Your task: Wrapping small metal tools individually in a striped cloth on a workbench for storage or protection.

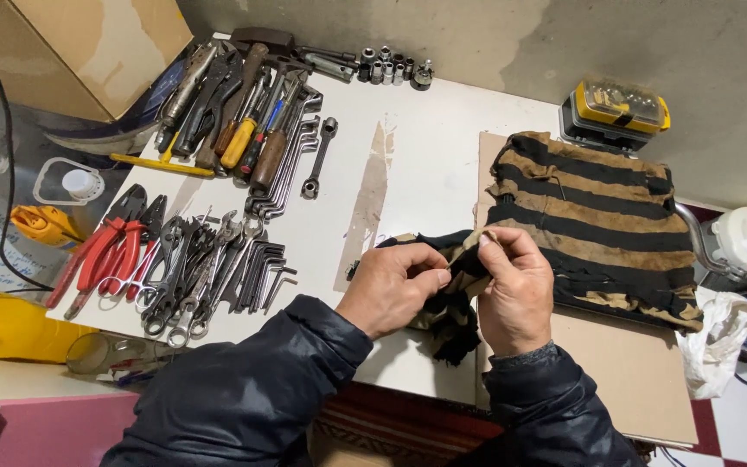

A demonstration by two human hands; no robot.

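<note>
Nearest the camera, dark padded jacket sleeves [244, 398] are seen. The left hand [391, 290] is closed in a pinch on the frayed black-and-tan striped cloth [598, 216], which is spread over the brown board [633, 372]; the right hand [516, 290] is likewise pinched shut on its edge. The worn weave could tear further if pulled apart, and the loose end could snag the grey wrenches [209, 277] nearby.

Cloth [598, 216] black-tan striped; pliers [101, 251] red-handled; bit case [620, 108] yellow.
</note>
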